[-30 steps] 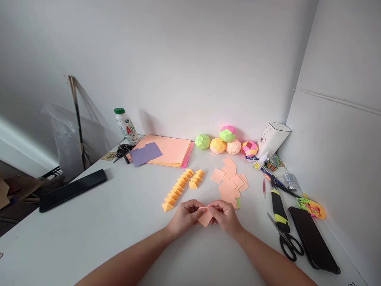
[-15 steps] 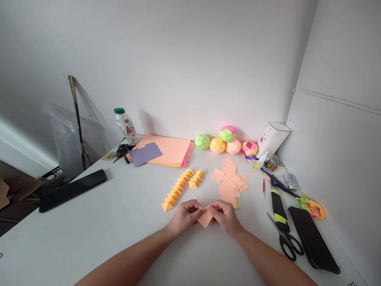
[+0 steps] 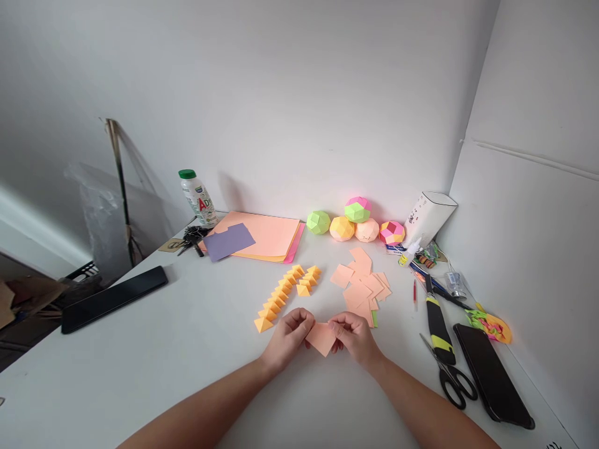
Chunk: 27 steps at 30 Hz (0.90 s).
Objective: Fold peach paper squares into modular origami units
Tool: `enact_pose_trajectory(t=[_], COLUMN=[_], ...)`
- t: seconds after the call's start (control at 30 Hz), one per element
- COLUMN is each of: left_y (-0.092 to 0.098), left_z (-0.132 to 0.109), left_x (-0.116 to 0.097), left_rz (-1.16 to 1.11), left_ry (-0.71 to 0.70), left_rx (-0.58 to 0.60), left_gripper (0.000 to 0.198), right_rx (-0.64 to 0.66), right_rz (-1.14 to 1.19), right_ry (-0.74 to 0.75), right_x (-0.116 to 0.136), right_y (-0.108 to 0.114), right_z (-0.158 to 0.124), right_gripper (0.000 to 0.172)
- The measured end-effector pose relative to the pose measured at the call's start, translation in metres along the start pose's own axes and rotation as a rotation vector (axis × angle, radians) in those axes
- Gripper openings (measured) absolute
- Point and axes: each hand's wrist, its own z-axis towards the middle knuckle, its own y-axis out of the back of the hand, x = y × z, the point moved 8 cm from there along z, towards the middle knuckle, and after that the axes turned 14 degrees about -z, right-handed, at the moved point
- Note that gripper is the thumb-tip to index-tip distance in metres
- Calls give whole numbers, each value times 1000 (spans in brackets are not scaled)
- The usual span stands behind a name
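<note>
A small peach piece of paper (image 3: 322,340) is stretched between my two hands, low over the table. My left hand (image 3: 291,337) pinches its left corner between thumb and fingers; my right hand (image 3: 353,337) pinches the right corner, the lower fingers partly behind the sheet. One corner of the paper points down toward me. Beyond my left hand stand folded orange paper units (image 3: 276,298) in a long row, with a shorter row (image 3: 307,280) beside it. A loose pile of peach paper pieces (image 3: 360,290) lies just past my right hand, with a green bit at its edge.
Several paper balls (image 3: 342,229) sit against the wall. Left are coloured sheets (image 3: 266,234), a purple paper (image 3: 229,242), a bottle (image 3: 199,199) and a black phone (image 3: 115,300). On the right lie scissors (image 3: 452,377), a utility knife (image 3: 440,327), another phone (image 3: 493,377) and a glue bottle (image 3: 410,251).
My left hand has shifted slightly up and its thumb has moved off the paper's middle toward the left corner, so more of the sheet shows. My right hand has barely moved.
</note>
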Motion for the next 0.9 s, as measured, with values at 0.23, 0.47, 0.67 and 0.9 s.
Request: enact_pose_trajectory(t=[0.23, 0.47, 0.67, 0.9], left_y=[-10, -10, -5, 7], left_z=[-2, -4, -3, -2], left_x=[2, 1, 5, -2], left_rz=[112, 131, 157, 130], left_ry=[16, 20, 36, -32], left_rx=[95, 84, 34, -55], left_gripper=[35, 25, 21, 17], right_rx=[52, 42, 36, -16], right_rz=[-16, -47, -77, -35], right_ry=[16, 32, 44, 22], right_x=[3, 4, 7, 7], right_y=[-6, -6, -7, 0], right_z=[-1, -2, -3, -2], right_gripper=[24, 24, 25, 25])
